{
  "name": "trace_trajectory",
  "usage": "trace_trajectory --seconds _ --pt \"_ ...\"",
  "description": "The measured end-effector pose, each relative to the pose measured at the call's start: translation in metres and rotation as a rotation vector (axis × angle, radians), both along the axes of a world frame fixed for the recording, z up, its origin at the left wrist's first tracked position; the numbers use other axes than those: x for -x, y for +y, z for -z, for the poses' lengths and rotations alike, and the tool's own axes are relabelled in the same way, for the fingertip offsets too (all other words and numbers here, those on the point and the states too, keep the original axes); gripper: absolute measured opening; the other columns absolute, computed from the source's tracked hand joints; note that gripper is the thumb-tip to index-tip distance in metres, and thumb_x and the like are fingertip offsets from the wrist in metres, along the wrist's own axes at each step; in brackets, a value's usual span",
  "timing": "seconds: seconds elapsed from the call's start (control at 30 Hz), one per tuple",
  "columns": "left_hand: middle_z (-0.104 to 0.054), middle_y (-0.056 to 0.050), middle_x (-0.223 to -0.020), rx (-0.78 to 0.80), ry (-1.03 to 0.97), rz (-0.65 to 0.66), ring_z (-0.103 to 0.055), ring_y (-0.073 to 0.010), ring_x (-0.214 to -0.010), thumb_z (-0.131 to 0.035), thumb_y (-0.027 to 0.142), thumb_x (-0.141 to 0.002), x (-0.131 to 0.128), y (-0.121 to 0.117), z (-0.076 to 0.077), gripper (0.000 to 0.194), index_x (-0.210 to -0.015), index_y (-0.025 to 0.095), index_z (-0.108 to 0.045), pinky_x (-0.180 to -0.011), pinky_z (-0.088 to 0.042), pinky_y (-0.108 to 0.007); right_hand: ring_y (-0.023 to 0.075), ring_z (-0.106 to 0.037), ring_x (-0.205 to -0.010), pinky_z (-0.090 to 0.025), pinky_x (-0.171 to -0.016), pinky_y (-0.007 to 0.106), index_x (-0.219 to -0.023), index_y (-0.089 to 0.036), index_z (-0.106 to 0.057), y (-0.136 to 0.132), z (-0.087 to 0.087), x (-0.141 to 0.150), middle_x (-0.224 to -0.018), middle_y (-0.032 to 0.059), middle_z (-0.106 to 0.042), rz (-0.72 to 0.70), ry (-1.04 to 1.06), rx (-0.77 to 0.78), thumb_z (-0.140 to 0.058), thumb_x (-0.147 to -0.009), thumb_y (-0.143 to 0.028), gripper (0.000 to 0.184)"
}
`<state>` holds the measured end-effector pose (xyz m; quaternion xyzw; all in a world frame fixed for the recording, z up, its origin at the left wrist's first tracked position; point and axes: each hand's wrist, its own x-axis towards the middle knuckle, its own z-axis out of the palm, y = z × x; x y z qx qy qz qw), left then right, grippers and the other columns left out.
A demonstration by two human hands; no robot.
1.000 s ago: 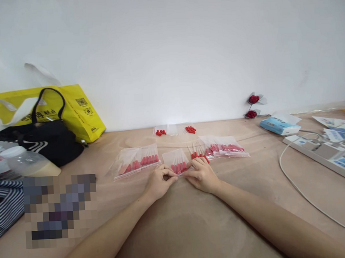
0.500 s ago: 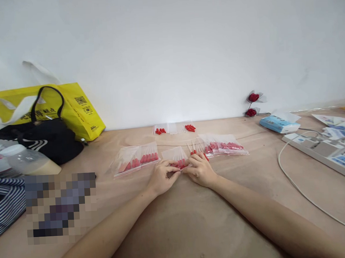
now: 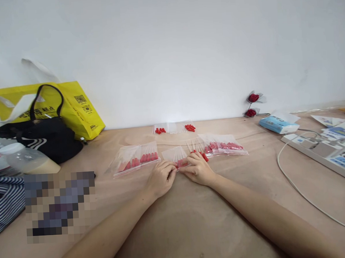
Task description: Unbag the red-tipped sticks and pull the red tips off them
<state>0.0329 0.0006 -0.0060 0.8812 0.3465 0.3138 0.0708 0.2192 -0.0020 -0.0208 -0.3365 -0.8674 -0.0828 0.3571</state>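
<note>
A small clear zip bag (image 3: 173,153) lies flat between my hands, holding several thin pale sticks with red ends. My left hand (image 3: 162,178) pinches the left part of its near edge, fingers curled. At the right of that same edge my right hand (image 3: 199,170) presses with thumb and fingers closed, partly covering the bag. Just beyond my right knuckles lie loose red-ended sticks (image 3: 205,156). Filled bags (image 3: 149,151) overlap to the left of my left hand, and more filled bags (image 3: 231,146) overlap to the right.
Against the wall, small red pieces (image 3: 190,127) rest on clear bags. A yellow bag (image 3: 86,112), a black bag (image 3: 57,137) and a bottle (image 3: 32,159) stand left. Tissues (image 3: 279,124), a power strip (image 3: 309,148) and its white cable (image 3: 291,186) are at right.
My right fingers have shifted slightly left along the bag's near edge, and more of the loose red ends shows beside them. My left hand stays at the bag's left side.
</note>
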Motion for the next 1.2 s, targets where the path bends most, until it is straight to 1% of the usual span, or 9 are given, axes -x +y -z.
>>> trace_trajectory --seconds 0.13,0.33,0.5,0.63,0.77,0.87,1.03,1.1,1.2 --pt "-0.064 -0.004 -0.087 -0.003 -0.01 -0.004 -0.056 -0.017 -0.088 -0.042 0.016 -0.082 0.001 0.0 0.001 0.016 -0.075 0.018 -0.057 -0.08 -0.043 -0.034 0.0144 -0.046 -0.079 -0.031 -0.073 0.031 -0.08 -0.029 -0.067 0.003 0.0 0.005 -0.083 0.0007 -0.062 0.003 -0.021 0.008 -0.052 -0.082 -0.022 0.016" --pt "-0.063 -0.006 -0.09 0.0 -0.033 0.02 -0.057 -0.018 -0.09 -0.049 0.017 -0.077 0.001 -0.003 0.001 0.009 -0.077 0.018 -0.058 -0.082 -0.045 -0.035 0.0146 -0.047 -0.08 -0.031 -0.072 0.031 -0.079 -0.025 -0.065 0.003 0.001 0.004 -0.085 0.0014 -0.062 -0.025 -0.029 0.02 -0.051 -0.081 -0.019 0.016" --pt "-0.065 -0.004 -0.086 0.064 -0.074 -0.001 -0.059 -0.0156 -0.085 -0.043 0.016 -0.082 0.002 0.0 0.0 0.019 -0.07 0.018 -0.058 -0.079 -0.047 -0.032 0.0147 -0.047 -0.079 -0.032 -0.07 0.03 -0.076 -0.024 -0.065 0.002 -0.001 0.003 -0.084 0.0013 -0.062 -0.065 -0.033 0.068 -0.05 -0.081 -0.017 0.017" --pt "-0.064 -0.005 -0.091 0.084 -0.048 0.038 -0.058 -0.0166 -0.089 -0.047 0.017 -0.08 0.003 0.001 0.001 0.013 -0.075 0.018 -0.059 -0.081 -0.046 -0.033 0.0147 -0.047 -0.079 -0.032 -0.07 0.03 -0.078 -0.025 -0.065 0.003 0.0 0.004 -0.083 0.0006 -0.063 -0.067 -0.014 0.069 -0.05 -0.083 -0.021 0.017" --pt "-0.063 -0.005 -0.096 0.155 -0.069 0.008 -0.058 -0.0167 -0.092 -0.047 0.016 -0.08 0.003 0.001 0.002 0.013 -0.073 0.018 -0.058 -0.083 -0.045 -0.033 0.0151 -0.047 -0.08 -0.031 -0.072 0.031 -0.079 -0.027 -0.066 0.004 0.002 0.006 -0.083 0.0001 -0.063 -0.041 0.014 0.057 -0.051 -0.083 -0.027 0.016" --pt "-0.061 -0.006 -0.099 0.183 -0.074 0.002 -0.057 -0.0166 -0.093 -0.043 0.015 -0.08 0.0 0.001 0.002 0.013 -0.073 0.018 -0.053 -0.081 -0.045 -0.032 0.0151 -0.047 -0.081 -0.031 -0.073 0.032 -0.075 -0.025 -0.065 0.004 0.003 0.008 -0.083 0.0005 -0.063 -0.032 0.03 0.081 -0.053 -0.082 -0.024 0.014" --pt "-0.058 -0.005 -0.083 0.17 -0.01 0.028 -0.056 -0.0152 -0.077 -0.032 0.015 -0.084 -0.005 -0.001 0.005 0.014 -0.075 0.018 -0.043 -0.068 -0.045 -0.029 0.0148 -0.047 -0.084 -0.031 -0.076 0.031 -0.071 -0.021 -0.063 0.0 0.002 0.012 -0.085 0.0021 -0.06 -0.069 0.054 0.139 -0.052 -0.079 -0.013 0.016" --pt "-0.056 -0.004 -0.077 0.169 0.019 -0.008 -0.055 -0.0154 -0.071 -0.03 0.016 -0.084 -0.006 0.0 0.007 0.014 -0.077 0.019 -0.042 -0.064 -0.044 -0.029 0.0145 -0.047 -0.085 -0.031 -0.077 0.031 -0.07 -0.019 -0.062 -0.002 0.001 0.014 -0.085 0.0026 -0.059 -0.079 0.076 0.166 -0.051 -0.078 -0.012 0.015" --pt "-0.058 -0.005 -0.079 0.211 0.009 -0.081 -0.056 -0.0168 -0.07 -0.027 0.017 -0.085 -0.006 0.0 0.007 0.014 -0.084 0.018 -0.041 -0.063 -0.045 -0.031 0.0146 -0.047 -0.087 -0.031 -0.079 0.031 -0.07 -0.019 -0.062 -0.005 0.0 0.018 -0.087 0.0029 -0.057 -0.102 0.086 0.2 -0.052 -0.078 -0.013 0.014"
